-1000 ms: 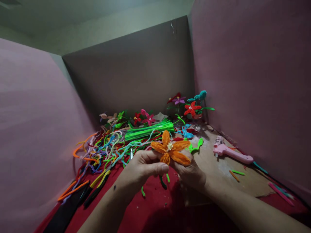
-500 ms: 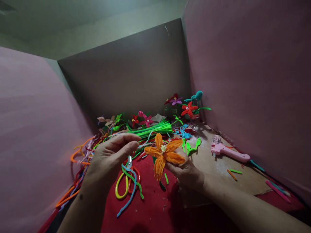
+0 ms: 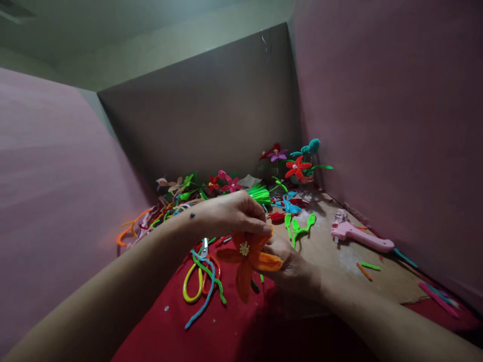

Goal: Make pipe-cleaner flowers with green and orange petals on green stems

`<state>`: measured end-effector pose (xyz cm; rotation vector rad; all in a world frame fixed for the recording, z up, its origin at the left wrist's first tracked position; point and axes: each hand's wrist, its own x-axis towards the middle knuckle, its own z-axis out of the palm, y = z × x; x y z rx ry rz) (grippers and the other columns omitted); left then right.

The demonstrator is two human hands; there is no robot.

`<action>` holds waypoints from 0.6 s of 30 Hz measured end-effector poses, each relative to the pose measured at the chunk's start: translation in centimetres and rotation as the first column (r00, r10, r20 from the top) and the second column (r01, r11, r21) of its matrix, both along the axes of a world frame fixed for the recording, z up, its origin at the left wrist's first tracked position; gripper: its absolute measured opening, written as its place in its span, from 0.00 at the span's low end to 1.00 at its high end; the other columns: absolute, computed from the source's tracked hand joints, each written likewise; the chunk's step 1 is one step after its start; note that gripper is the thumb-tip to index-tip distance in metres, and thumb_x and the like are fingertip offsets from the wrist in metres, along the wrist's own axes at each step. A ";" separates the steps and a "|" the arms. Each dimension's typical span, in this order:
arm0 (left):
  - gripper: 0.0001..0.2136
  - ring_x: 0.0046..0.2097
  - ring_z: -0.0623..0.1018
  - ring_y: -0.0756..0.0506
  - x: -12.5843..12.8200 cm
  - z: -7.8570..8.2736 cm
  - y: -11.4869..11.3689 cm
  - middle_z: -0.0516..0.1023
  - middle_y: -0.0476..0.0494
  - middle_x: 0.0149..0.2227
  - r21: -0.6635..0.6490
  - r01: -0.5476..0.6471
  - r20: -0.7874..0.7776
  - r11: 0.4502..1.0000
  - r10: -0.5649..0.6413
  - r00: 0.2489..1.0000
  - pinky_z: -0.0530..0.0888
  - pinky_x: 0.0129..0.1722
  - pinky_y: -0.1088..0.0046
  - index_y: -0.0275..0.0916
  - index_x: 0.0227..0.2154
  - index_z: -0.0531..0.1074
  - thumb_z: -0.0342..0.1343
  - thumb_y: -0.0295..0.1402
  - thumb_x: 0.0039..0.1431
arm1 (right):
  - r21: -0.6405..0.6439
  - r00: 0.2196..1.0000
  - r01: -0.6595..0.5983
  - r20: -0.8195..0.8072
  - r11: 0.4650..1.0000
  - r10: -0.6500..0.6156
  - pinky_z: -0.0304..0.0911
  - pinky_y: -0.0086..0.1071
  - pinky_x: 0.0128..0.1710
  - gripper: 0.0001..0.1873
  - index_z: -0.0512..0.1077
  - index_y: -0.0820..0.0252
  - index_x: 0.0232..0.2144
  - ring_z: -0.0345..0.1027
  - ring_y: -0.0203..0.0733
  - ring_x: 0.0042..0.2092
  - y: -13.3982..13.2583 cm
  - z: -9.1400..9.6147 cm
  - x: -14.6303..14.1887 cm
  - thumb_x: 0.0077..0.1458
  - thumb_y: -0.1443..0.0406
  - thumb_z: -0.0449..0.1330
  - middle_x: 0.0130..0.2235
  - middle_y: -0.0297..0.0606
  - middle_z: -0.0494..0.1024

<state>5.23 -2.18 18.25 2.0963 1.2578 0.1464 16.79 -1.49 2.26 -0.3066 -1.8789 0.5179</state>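
Note:
An orange pipe-cleaner flower (image 3: 247, 259) with a pale centre is held over the red cloth (image 3: 211, 337). My right hand (image 3: 294, 269) grips it from behind and below, fingers curled round its stem side. My left hand (image 3: 236, 215) reaches across from the left and pinches the flower's upper petal between thumb and fingers. Just left of the flower lie scissors with yellow and red handles (image 3: 198, 279), with a blue and a green pipe cleaner draped over them.
A heap of coloured pipe cleaners (image 3: 158, 221) and a green bundle (image 3: 258, 193) lie behind my hands. Finished flowers (image 3: 298, 168) stand at the back right. A pink glue gun (image 3: 360, 239) rests on the brown board (image 3: 339, 261). Pink walls close in on both sides.
My left hand left the flower, swung out to the left, then came back over it and pinched the top petal. The flower sank lower and tilted towards me.

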 end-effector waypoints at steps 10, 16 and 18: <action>0.10 0.22 0.69 0.51 0.0 0.1 0.2 0.72 0.49 0.20 0.025 -0.076 0.017 0.997 0.075 0.997 0.63 0.21 0.78 0.36 0.21 0.74 0.56 0.38 0.48 | 0.015 0.996 -0.091 0.017 0.996 0.090 0.62 0.38 0.43 0.07 0.73 0.55 0.30 0.61 0.43 0.45 0.2 0.2 0.5 0.55 0.64 0.55 0.40 0.38 0.72; 0.09 0.29 0.71 0.49 0.0 0.3 -4.2 0.73 0.47 0.27 0.764 -0.075 0.078 0.641 0.023 0.997 0.66 0.29 0.75 0.37 0.31 0.73 0.55 0.37 0.52 | -0.116 0.994 -0.086 -0.077 0.989 0.077 0.62 0.38 0.43 0.08 0.73 0.54 0.35 0.62 0.42 0.45 0.4 0.0 0.2 0.55 0.62 0.55 0.42 0.38 0.71; 0.11 0.36 0.71 0.45 0.1 -1.4 -5.4 0.75 0.42 0.34 0.878 0.125 -0.136 0.462 -0.009 0.991 0.67 0.36 0.70 0.36 0.37 0.72 0.55 0.34 0.52 | -0.131 0.995 -0.050 -0.096 0.990 0.037 0.61 0.38 0.44 0.09 0.73 0.54 0.35 0.62 0.42 0.45 0.6 -0.1 0.1 0.55 0.60 0.54 0.40 0.38 0.72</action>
